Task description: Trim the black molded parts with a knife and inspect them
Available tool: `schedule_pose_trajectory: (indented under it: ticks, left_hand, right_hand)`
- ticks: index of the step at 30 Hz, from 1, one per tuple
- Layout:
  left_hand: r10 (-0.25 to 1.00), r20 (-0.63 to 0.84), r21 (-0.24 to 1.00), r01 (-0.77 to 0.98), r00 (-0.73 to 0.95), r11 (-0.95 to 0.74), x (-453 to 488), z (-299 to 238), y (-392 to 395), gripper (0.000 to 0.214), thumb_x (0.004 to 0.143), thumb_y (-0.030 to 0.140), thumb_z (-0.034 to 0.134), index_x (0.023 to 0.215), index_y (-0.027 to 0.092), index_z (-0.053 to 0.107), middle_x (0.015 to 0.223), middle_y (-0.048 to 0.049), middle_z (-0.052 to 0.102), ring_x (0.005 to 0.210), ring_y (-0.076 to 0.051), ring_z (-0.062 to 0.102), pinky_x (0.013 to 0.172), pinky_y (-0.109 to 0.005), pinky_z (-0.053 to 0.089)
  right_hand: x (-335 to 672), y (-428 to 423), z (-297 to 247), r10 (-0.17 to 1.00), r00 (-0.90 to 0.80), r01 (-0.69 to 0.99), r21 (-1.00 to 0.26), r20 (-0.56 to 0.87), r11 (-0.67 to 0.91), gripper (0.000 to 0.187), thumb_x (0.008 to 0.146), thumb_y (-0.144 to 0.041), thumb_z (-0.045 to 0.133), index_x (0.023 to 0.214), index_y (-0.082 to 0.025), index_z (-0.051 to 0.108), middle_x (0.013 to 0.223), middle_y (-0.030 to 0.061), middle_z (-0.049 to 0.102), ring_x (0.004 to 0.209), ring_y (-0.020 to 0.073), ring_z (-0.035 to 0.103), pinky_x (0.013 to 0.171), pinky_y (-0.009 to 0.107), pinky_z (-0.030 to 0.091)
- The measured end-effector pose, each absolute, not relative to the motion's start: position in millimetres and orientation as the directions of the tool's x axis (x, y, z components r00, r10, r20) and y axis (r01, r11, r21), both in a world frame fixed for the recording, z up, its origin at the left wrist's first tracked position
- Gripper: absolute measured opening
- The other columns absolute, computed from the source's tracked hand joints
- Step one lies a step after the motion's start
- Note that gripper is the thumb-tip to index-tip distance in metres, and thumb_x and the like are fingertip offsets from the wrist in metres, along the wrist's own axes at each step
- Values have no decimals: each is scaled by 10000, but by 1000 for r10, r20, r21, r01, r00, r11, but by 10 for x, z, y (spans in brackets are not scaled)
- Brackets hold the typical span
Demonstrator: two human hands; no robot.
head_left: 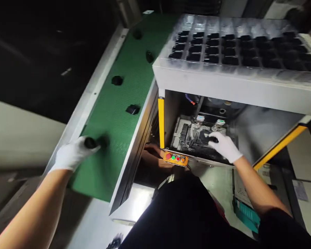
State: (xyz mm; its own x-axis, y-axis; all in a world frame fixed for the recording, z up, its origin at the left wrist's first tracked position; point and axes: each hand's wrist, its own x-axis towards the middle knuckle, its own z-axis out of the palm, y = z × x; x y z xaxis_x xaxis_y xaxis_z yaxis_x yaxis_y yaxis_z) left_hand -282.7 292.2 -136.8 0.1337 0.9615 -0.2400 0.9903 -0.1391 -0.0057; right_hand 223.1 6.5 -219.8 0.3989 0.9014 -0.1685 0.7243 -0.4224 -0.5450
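Note:
My left hand [72, 154], in a white glove, is over the near end of a green conveyor belt [101, 176]. Its fingers are closed round a small black round part [89, 142]. A second dark shape beside that part is blurred, and I cannot tell whether it is another piece or a shadow. My right hand [225, 147], also gloved in white, reaches into an open machine bay. Thumb and fingers pinch a small black part [213, 139] just above the metal fixture [194, 136]. The fingers partly hide that piece.
Several black parts, one of them [133, 109], lie spaced along the belt. Clear plastic trays [233, 67] of black pieces stand on the machine top. Yellow-marked posts [161, 122] flank the bay. A button box [175, 158] sits at its front edge.

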Motion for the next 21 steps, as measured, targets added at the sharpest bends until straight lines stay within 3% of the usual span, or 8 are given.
schedule_pose_trajectory:
  ticks: [2, 4, 6, 8, 11, 15, 21]
  left_hand:
    - [977, -177, 38, 993, 121, -116, -2855, -1484, 2736, 418, 834, 576, 662, 1038, 211, 640, 798, 66, 678, 767, -154, 674, 654, -162, 439]
    - [977, -179, 183, 979, 117, -84, -2847, -1586, 2385, 488, 801, 605, 670, 1128, 251, 597, 852, 58, 720, 828, -203, 731, 743, -241, 528]
    - [968, -181, 376, 922, 174, -96, -2799, -1674, 1907, 494, 732, 614, 706, 1080, 280, 600, 951, 40, 772, 935, -273, 755, 903, -358, 571]
    - [937, -274, 555, 831, 215, -29, -2726, -1759, 1381, 448, 679, 572, 747, 1028, 313, 637, 1017, 35, 804, 1016, -317, 758, 988, -416, 573]
    - [876, -363, 703, 710, 318, 33, -2632, -1899, 676, 378, 600, 584, 820, 918, 421, 697, 1002, 75, 815, 1031, -367, 761, 968, -478, 601]
    - [827, -422, 800, 582, 370, 148, -2591, -2123, 133, 345, 577, 545, 832, 896, 555, 703, 967, 126, 803, 1023, -393, 759, 954, -496, 599]
    - [773, -496, 809, 534, 396, 245, -2453, -2330, -23, 301, 705, 547, 812, 920, 408, 655, 963, 52, 772, 997, -345, 741, 944, -453, 589]
  right_hand:
    - [2646, 235, -2055, 879, 458, 768, -440, -131, -466, 375, 921, -331, 623, 1278, -235, 685, 1218, 89, 764, 1107, 307, 729, 1038, 430, 527]
    - [2971, 420, -1972, 886, 443, 859, -216, -139, -464, 421, 943, -325, 623, 1348, -217, 664, 1288, 105, 738, 1173, 289, 701, 1038, 386, 513]
    - [3186, 616, -1939, 890, 421, 893, -89, -178, -440, 452, 933, -317, 656, 1371, -207, 669, 1308, 119, 728, 1178, 279, 693, 1023, 356, 508]
    - [3310, 794, -1942, 887, 400, 905, -50, -232, -422, 450, 896, -299, 706, 1335, -195, 706, 1263, 127, 747, 1130, 272, 708, 989, 333, 513]
    - [3392, 963, -1985, 872, 365, 923, 3, -326, -385, 433, 845, -256, 756, 1271, -186, 746, 1210, 123, 765, 1070, 251, 718, 941, 296, 518]
    - [3400, 990, -2069, 855, 353, 932, 57, -380, -359, 471, 886, -281, 730, 1340, -164, 689, 1290, 169, 715, 1104, 266, 698, 944, 320, 515]
    - [3330, 908, -2193, 861, 380, 925, 120, -337, -362, 666, 900, -300, 720, 1505, -138, 491, 1425, 251, 555, 1204, 327, 636, 985, 402, 507]
